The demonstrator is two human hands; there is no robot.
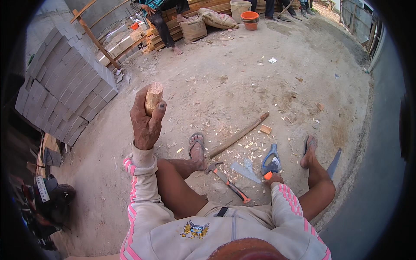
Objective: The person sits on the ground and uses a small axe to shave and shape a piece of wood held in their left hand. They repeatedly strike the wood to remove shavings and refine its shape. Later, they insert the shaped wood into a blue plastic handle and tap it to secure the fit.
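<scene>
My left hand, raised at centre left, grips a short round piece of pale wood upright. My right hand is low between my legs, fingers closed around something with an orange part, at the lower end of a blue-and-black tool handle; whether these are one tool I cannot tell. A claw hammer lies left of that hand, beside pale bluish flat pieces I cannot make out. A long wooden pole and a small wood block lie beyond, among wood chips.
Stacked grey blocks stand left, above a parked motorbike. Other people are at the back near lumber, sacks and buckets. A grey wall runs along the right, a blade near its foot.
</scene>
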